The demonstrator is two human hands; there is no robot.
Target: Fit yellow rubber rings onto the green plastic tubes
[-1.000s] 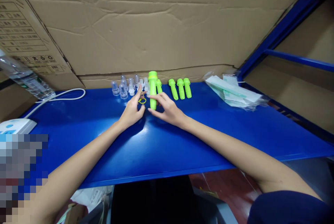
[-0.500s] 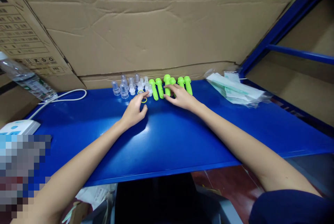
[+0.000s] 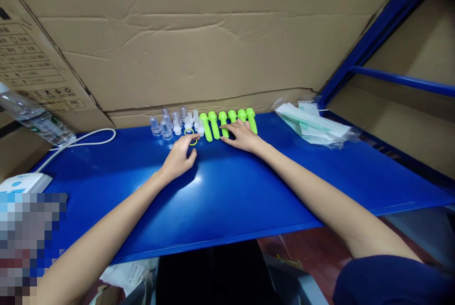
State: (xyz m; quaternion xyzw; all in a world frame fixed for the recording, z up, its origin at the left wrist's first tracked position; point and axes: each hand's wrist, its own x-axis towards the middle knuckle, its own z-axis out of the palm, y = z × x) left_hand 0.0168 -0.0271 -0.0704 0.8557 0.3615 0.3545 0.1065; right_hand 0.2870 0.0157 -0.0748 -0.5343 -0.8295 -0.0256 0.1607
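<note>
Several bright green plastic tubes [image 3: 214,124] lie side by side in a row at the back of the blue table [image 3: 227,191]. My right hand [image 3: 241,137] rests with spread fingers on the near ends of the row's right half. My left hand [image 3: 178,157] lies on the table with fingers loosely curled, its fingertips at two small yellow rings [image 3: 191,137]. Just behind the rings stands a cluster of clear plastic caps [image 3: 170,123], some with white bases.
A cardboard wall [image 3: 199,44] closes the back. A clear water bottle [image 3: 33,117], a white cable [image 3: 85,140] and a white device [image 3: 23,182] sit at the left. Plastic-wrapped packets [image 3: 313,124] lie at the right beside a blue shelf frame [image 3: 398,79].
My right hand carried a green tube from near the caps to the right and laid it into the row of tubes. My left hand stayed by the yellow rings.
</note>
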